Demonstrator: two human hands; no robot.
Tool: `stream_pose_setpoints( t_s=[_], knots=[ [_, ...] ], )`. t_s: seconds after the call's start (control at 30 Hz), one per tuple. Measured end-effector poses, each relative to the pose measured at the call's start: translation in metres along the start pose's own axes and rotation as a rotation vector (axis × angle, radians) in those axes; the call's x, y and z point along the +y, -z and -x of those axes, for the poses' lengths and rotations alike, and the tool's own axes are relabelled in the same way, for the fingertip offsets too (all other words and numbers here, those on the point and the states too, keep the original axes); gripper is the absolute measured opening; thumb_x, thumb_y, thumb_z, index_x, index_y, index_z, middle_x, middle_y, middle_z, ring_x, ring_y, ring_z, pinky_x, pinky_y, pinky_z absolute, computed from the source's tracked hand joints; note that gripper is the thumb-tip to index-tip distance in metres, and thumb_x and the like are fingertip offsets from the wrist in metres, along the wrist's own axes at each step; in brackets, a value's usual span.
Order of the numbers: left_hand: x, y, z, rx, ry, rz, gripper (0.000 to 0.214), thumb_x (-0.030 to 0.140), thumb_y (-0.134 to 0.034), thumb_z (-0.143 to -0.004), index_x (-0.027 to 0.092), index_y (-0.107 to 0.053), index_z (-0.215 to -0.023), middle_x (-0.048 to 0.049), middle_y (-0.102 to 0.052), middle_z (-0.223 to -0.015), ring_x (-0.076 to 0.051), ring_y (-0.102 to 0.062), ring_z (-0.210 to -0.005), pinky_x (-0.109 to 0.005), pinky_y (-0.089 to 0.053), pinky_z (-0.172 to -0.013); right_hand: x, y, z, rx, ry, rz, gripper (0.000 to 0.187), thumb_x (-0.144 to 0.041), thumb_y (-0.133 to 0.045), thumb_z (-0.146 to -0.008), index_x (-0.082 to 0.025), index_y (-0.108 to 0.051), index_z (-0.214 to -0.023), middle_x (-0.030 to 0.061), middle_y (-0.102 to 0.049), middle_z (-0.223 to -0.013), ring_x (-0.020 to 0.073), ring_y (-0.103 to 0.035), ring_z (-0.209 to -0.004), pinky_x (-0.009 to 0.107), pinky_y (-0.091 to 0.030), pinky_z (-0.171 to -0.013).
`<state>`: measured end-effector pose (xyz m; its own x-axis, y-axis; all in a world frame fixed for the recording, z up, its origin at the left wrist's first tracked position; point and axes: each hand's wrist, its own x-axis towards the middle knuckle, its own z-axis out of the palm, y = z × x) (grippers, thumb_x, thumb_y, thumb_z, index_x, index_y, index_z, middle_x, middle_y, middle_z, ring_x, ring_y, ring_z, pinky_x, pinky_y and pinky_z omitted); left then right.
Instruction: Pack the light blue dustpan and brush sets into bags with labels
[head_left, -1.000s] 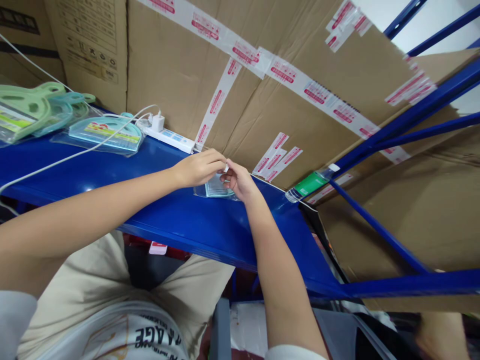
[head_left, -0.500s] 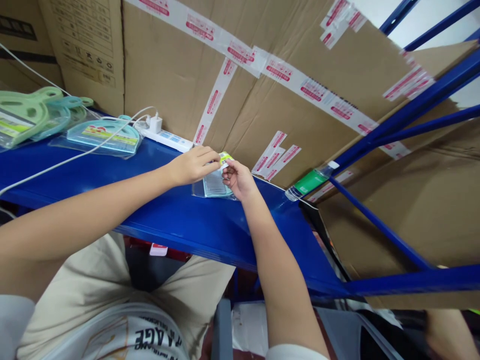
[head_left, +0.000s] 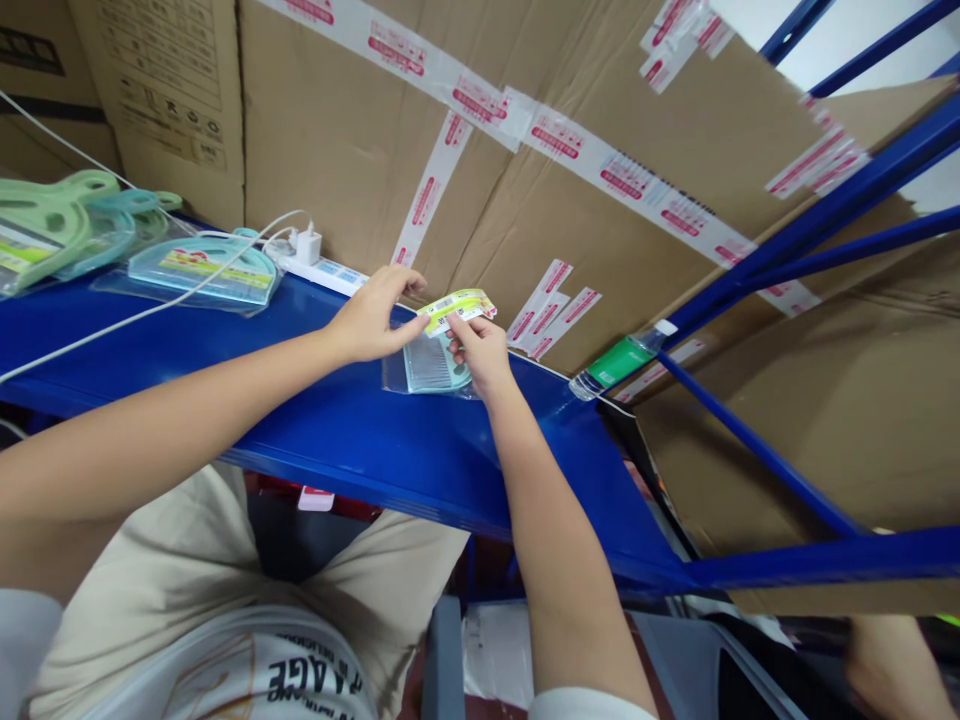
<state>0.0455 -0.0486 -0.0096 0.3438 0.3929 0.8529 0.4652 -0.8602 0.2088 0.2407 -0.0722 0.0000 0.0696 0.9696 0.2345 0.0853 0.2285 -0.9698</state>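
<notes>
A pale teal comb [head_left: 430, 367] in a clear plastic sleeve lies on the blue shelf [head_left: 315, 420]. Both my hands meet over it. My left hand [head_left: 373, 318] pinches the left end of a yellow-green label card [head_left: 457, 306] at the sleeve's top. My right hand [head_left: 477, 352] grips the sleeve and the card from the right side. The card stands lifted above the comb.
Large taped cardboard boxes [head_left: 525, 180] stand right behind the shelf. At the left lie bagged green and teal combs [head_left: 196, 270], a white power strip [head_left: 322, 268] and cables. A green-labelled bottle [head_left: 621, 365] rests at the shelf's right end, beside blue rack beams.
The yellow-green card has come up out of the sleeve's top and now shows fully. My left hand moved up and left slightly; the sleeve stays on the shelf.
</notes>
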Motion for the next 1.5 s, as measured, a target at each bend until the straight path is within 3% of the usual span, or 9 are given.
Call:
stream_pose_setpoints(
  t_s=[0.07, 0.17, 0.33, 0.47, 0.63, 0.8, 1.0, 1.13, 1.5],
  knots=[
    [0.001, -0.004, 0.001, -0.037, 0.059, 0.022, 0.051, 0.034, -0.069, -0.082, 0.019, -0.054, -0.128, -0.0116, -0.066, -0.12, -0.026, -0.063, -0.108, -0.042, -0.051, -0.093, 0.001, -0.001, 0.001, -0.008, 0.063, 0.071, 0.039, -0.051, -0.084, -0.067, -0.022, -0.06, -0.058, -0.0066, -0.05, -0.047, 0.008, -0.042, -0.045, 0.022, -0.031, -0.041],
    [0.004, -0.012, 0.002, -0.087, 0.115, 0.049, 0.064, 0.033, -0.073, -0.076, 0.018, -0.051, -0.134, -0.0139, -0.066, -0.124, -0.028, -0.064, -0.111, -0.044, -0.051, -0.095, 0.002, -0.007, 0.004, -0.047, 0.168, 0.12, 0.03, -0.044, -0.084, -0.068, -0.023, -0.065, -0.059, -0.0039, -0.058, -0.055, 0.0122, -0.056, -0.058, 0.024, -0.042, -0.052],
    [0.005, -0.018, 0.004, -0.162, 0.203, 0.087, 0.046, 0.023, -0.065, -0.079, 0.02, -0.055, -0.124, -0.0113, -0.071, -0.113, -0.026, -0.069, -0.101, -0.04, -0.054, -0.085, 0.001, -0.018, 0.009, -0.101, 0.213, 0.127, 0.019, -0.036, -0.086, -0.063, -0.024, -0.072, -0.066, -0.0003, -0.07, -0.072, 0.0181, -0.066, -0.079, 0.03, -0.052, -0.07],
    [0.006, -0.013, 0.005, -0.237, 0.246, 0.059, 0.036, 0.024, -0.061, -0.082, 0.021, -0.055, -0.118, -0.0097, -0.073, -0.107, -0.025, -0.07, -0.095, -0.037, -0.054, -0.079, 0.0, -0.02, 0.011, -0.094, 0.129, 0.03, 0.026, -0.038, -0.087, -0.062, -0.022, -0.07, -0.072, -0.0022, -0.066, -0.068, 0.0155, -0.063, -0.073, 0.026, -0.049, -0.062],
    [0.01, -0.01, 0.004, -0.31, 0.262, -0.023, 0.039, 0.022, -0.059, -0.079, 0.019, -0.055, -0.117, -0.0087, -0.072, -0.095, -0.025, -0.071, -0.086, -0.036, -0.052, -0.072, -0.001, -0.017, 0.012, -0.045, 0.029, -0.02, 0.038, -0.046, -0.086, -0.066, -0.021, -0.057, -0.064, -0.0078, -0.044, -0.052, 0.007, -0.037, -0.048, 0.022, -0.031, -0.044],
    [0.015, -0.007, 0.001, -0.377, 0.269, -0.081, 0.031, 0.023, -0.056, -0.08, 0.018, -0.057, -0.11, -0.0059, -0.069, -0.079, -0.024, -0.068, -0.072, -0.035, -0.049, -0.063, -0.003, -0.017, 0.011, -0.049, 0.018, -0.091, 0.049, -0.048, -0.088, -0.065, -0.024, -0.045, -0.061, -0.0099, -0.035, -0.05, 0.006, -0.028, -0.046, 0.022, -0.027, -0.04],
    [0.013, -0.007, 0.002, -0.4, 0.252, -0.119, 0.022, 0.024, -0.054, -0.082, 0.021, -0.06, -0.103, -0.0031, -0.066, -0.07, -0.022, -0.065, -0.065, -0.034, -0.048, -0.061, -0.006, -0.016, 0.009, -0.046, 0.018, -0.121, 0.057, -0.055, -0.089, -0.062, -0.026, -0.04, -0.062, -0.0108, -0.031, -0.05, 0.0061, -0.026, -0.046, 0.021, -0.028, -0.039],
    [0.011, -0.008, 0.002, -0.394, 0.257, -0.136, 0.021, 0.025, -0.055, -0.083, 0.022, -0.061, -0.102, -0.0029, -0.067, -0.07, -0.022, -0.065, -0.065, -0.034, -0.048, -0.06, -0.005, -0.014, 0.008, -0.027, 0.031, -0.084, 0.053, -0.054, -0.088, -0.064, -0.025, -0.044, -0.061, -0.0099, -0.035, -0.049, 0.0062, -0.029, -0.045, 0.022, -0.028, -0.039],
    [0.014, -0.006, 0.001, -0.318, 0.346, -0.106, 0.048, 0.035, -0.064, -0.08, 0.02, -0.055, -0.125, -0.009, -0.075, -0.095, -0.026, -0.072, -0.083, -0.035, -0.051, -0.071, 0.001, -0.024, 0.014, -0.082, -0.004, -0.013, 0.044, -0.052, -0.089, -0.06, -0.02, -0.059, -0.065, -0.0072, -0.045, -0.052, 0.0058, -0.033, -0.047, 0.022, -0.028, -0.041]
  ],
)
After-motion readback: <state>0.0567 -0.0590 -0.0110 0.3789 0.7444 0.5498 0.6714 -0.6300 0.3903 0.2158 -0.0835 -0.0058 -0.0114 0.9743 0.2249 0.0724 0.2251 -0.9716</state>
